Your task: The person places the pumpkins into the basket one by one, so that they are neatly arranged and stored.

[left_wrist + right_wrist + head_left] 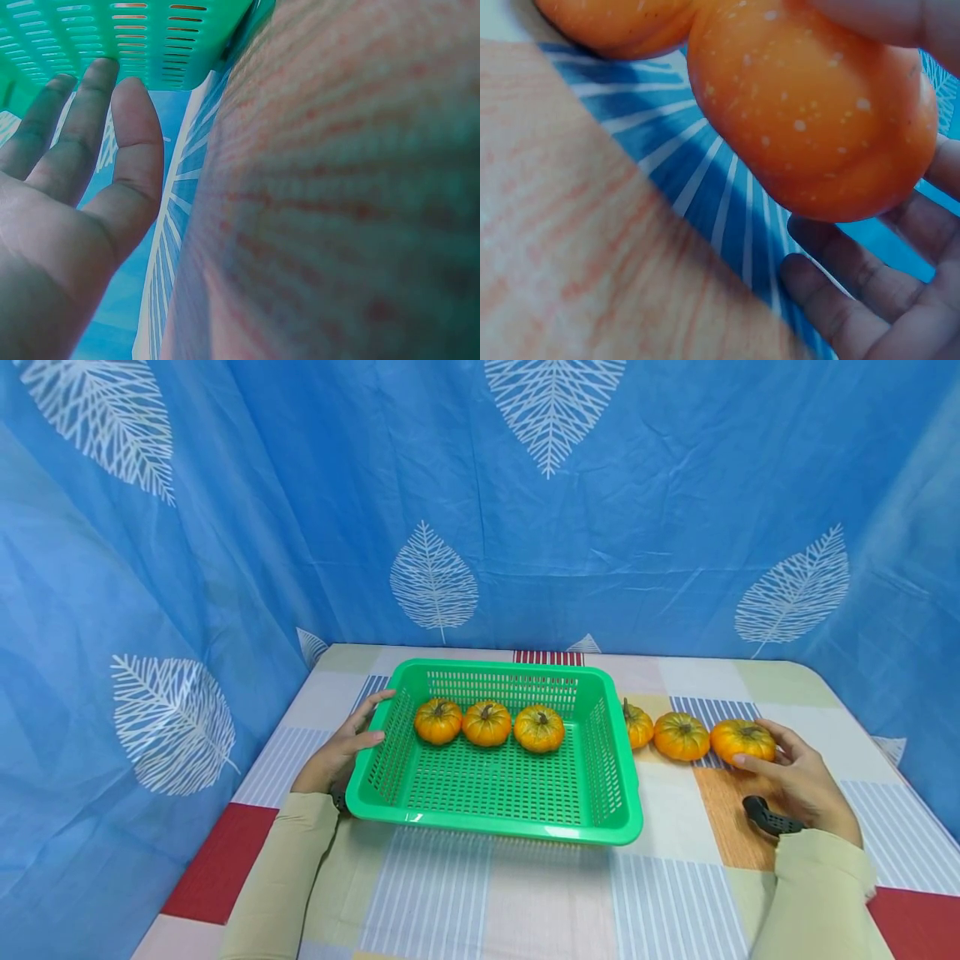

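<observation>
My right hand [806, 772] holds a small orange pumpkin [742, 741] at the right end of a short row, thumb on its near side and fingers round the far side. Seen from the right wrist, the thumb lies across the speckled pumpkin [817, 112], with two fingertips below it. At the green plastic basket [495, 828], my left hand [341, 752] touches the left side with extended fingers. The left wrist view has those fingertips against the slotted basket wall [150, 45]. Inside the basket sit three pumpkins: a left one [438, 721], a middle one [486, 724] and a right one [539, 729].
Right of the basket are two more pumpkins: one [637, 727] partly hidden by the basket's rim, another [681, 737] beside the held one. A patchwork-patterned cloth [540, 893] covers the table. Blue curtains [322, 510] with white leaf prints hang behind and along the sides.
</observation>
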### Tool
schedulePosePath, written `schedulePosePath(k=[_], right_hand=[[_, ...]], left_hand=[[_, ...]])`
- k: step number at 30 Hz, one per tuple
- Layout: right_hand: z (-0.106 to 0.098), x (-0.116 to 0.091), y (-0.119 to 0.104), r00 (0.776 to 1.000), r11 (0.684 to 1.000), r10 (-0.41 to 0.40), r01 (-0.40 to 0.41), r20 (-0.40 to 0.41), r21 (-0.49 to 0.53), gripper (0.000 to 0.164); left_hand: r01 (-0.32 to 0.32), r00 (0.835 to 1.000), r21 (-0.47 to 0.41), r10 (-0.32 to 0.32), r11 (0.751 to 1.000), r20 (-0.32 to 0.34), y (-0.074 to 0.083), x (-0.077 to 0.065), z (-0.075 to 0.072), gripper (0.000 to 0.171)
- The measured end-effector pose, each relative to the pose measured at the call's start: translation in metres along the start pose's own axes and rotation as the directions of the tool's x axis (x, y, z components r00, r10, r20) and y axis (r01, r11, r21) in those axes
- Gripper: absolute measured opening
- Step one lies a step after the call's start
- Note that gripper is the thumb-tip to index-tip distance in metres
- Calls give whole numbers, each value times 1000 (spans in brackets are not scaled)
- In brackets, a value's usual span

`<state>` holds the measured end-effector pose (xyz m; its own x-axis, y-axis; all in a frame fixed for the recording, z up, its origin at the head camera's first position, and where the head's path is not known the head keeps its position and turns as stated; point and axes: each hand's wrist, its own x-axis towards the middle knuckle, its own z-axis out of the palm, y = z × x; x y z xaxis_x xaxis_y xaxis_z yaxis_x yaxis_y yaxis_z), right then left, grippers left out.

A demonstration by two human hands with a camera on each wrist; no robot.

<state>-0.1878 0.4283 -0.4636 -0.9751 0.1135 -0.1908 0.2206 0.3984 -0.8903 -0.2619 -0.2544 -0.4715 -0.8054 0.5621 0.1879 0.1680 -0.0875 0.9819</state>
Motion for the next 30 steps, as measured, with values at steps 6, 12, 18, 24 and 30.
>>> schedulePosePath(k=[6, 12, 18, 24, 30], right_hand=[[1, -2, -7, 999, 999, -41, 40, -33, -28, 91], [6, -4, -21, 989, 988, -133, 128, -57, -84, 87], [12, -5, -34, 981, 980, -183, 177, -69, -87, 84], [16, -6, -45, 976, 974, -214, 209, -50, -87, 83], [16, -5, -53, 967, 960, -252, 246, -30, -132, 82]], left_hand=[[4, 1000, 17, -4, 1000, -21, 0, 0, 1, 63], [13, 1000, -9, -13, 1000, -23, 0, 0, 2, 60], [29, 999, 20, -28, 999, -43, 0, 0, 3, 66], [33, 998, 4, -33, 999, -45, 1, 1, 3, 64], [24, 999, 0, -24, 1000, -45, 1, 1, 3, 63]])
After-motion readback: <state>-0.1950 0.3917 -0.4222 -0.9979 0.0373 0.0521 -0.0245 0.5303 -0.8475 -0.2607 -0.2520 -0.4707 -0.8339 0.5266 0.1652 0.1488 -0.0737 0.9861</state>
